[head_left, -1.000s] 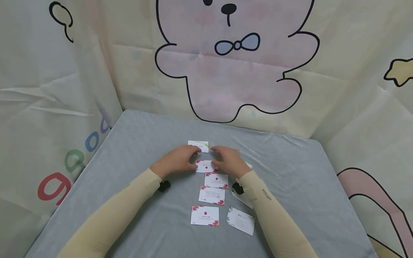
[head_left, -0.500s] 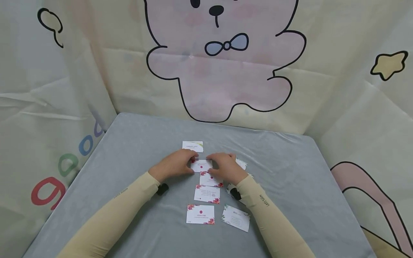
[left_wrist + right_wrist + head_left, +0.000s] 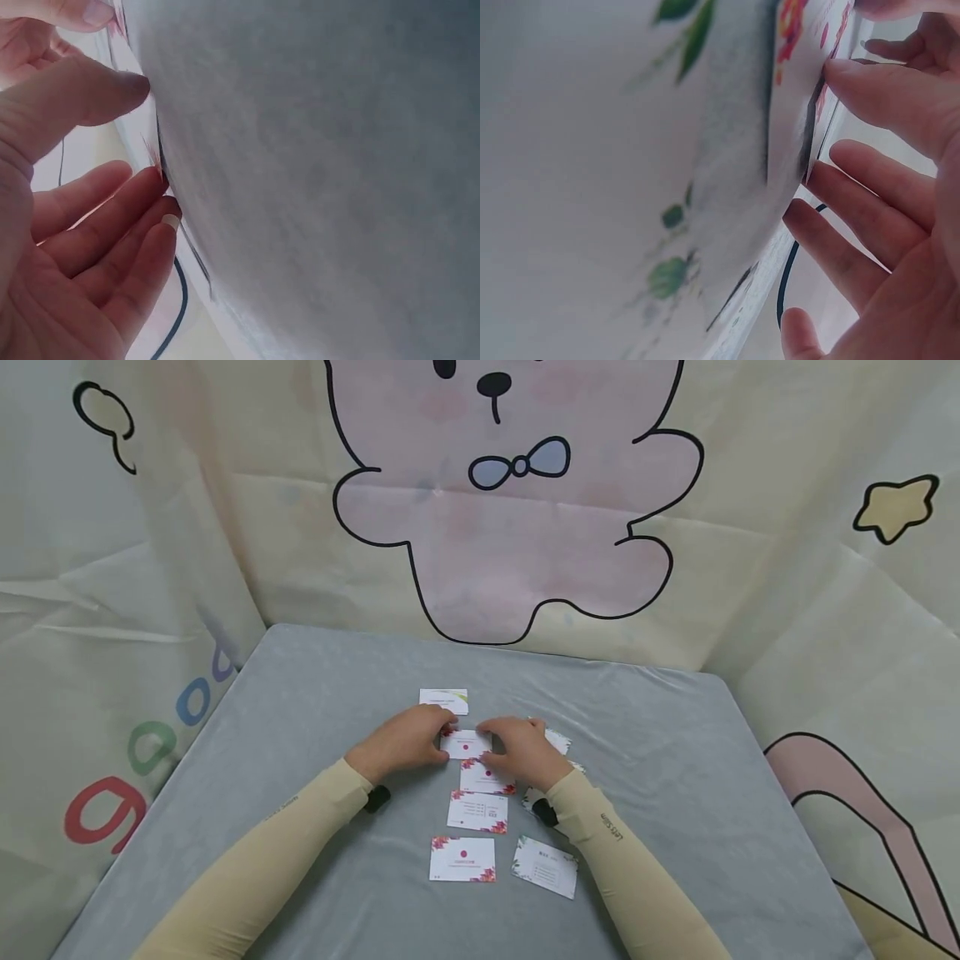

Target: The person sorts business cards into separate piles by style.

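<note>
A white business card with red flowers (image 3: 466, 746) lies on the grey cloth between both hands. At its left edge, my left hand (image 3: 401, 743) holds it, thumb at the near corner and fingertips at the far corner. My right hand (image 3: 528, 753) grips the right edge likewise; its thumb (image 3: 855, 79) lies over the card's border in the right wrist view. Just below sits a second red-flowered card (image 3: 487, 777), overlapped by the right thumb in the head view. Behind is a white card with a green-yellow curve (image 3: 444, 697), its lower edge partly covered by my left fingers.
Two more red-flowered cards (image 3: 477, 812) continue the column toward me. Right of it lie several white cards with green leaves (image 3: 545, 867), some partly hidden by the right hand and wrist. A printed curtain (image 3: 285, 543) stands behind the table (image 3: 637, 793).
Both hands have come slightly nearer, their fingertips closing down to the red-flowered card's far corners. The head view has shifted a little to the right.
</note>
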`<control>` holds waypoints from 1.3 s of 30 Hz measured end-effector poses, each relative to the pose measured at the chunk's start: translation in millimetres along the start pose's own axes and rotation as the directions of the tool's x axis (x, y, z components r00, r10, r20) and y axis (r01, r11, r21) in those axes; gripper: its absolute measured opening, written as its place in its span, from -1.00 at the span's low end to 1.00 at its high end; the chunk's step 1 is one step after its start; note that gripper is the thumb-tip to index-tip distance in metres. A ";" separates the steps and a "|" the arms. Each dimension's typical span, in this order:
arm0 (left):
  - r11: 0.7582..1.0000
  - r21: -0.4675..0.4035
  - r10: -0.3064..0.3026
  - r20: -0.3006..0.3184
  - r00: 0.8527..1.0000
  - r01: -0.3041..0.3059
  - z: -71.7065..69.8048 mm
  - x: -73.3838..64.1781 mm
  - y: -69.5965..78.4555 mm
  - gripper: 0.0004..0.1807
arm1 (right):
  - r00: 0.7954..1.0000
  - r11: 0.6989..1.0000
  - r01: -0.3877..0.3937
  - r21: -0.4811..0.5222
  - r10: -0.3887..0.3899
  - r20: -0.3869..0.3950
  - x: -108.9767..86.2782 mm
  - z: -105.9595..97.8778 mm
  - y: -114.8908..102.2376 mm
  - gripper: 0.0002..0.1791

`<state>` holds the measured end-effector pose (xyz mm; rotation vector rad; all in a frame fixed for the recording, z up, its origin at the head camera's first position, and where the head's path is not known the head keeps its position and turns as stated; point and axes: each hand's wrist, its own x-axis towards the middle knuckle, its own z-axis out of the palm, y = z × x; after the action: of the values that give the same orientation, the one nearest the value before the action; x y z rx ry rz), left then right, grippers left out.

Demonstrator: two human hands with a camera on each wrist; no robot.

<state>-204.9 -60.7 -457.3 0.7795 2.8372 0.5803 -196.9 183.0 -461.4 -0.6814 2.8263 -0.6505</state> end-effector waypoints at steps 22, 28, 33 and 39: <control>0.987 0.147 0.067 -0.033 0.997 -0.061 8.3 39.9 14.3 -0.33 | 1.000 0.997 0.004 -0.074 -0.006 -0.031 10.2 -14.0 28.9 -0.39; 0.991 0.134 0.031 -0.033 0.999 -0.026 4.3 71.4 13.5 -0.35 | 0.997 0.995 -0.031 -0.099 0.024 -0.072 27.2 -27.0 45.7 -0.37; 0.994 0.111 0.028 -0.022 0.999 -0.026 3.9 94.7 11.5 -0.36 | 0.994 0.993 -0.090 -0.080 0.084 -0.072 40.0 -31.5 62.3 -0.37; 0.995 0.091 0.027 -0.012 1.000 -0.026 6.8 109.2 10.8 -0.36 | 0.989 0.993 -0.116 -0.022 0.114 -0.091 42.3 -34.4 73.2 -0.38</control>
<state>-291.7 6.5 -462.9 0.8330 2.8872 0.4642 -271.9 234.8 -465.8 -0.5005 2.9354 -0.6398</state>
